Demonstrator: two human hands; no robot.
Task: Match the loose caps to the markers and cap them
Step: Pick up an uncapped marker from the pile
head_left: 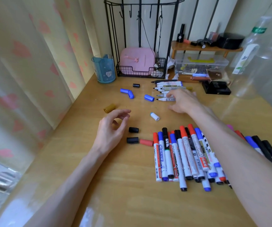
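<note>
Several uncapped markers [166,89] lie in a row at the back of the wooden desk [115,185], tips pointing left. My right hand [183,101] reaches over their near end, fingers spread and touching the nearest ones, holding nothing that I can see. My left hand [111,130] hovers with loosely curled fingers and holds nothing. Loose caps lie scattered: three blue caps [127,93], a gold cap [109,108], a white cap [155,116], two black caps [133,135], a red cap [146,142], and a black cap [136,85] further back. A pile of capped markers [184,154] lies under my right forearm.
A blue pen cup [105,69] and a black wire rack [141,69] with a pink case stand at the back. A clear box [200,64], a small wooden shelf [205,47] and a black box [216,89] sit at back right. A curtain [25,79] hangs on the left.
</note>
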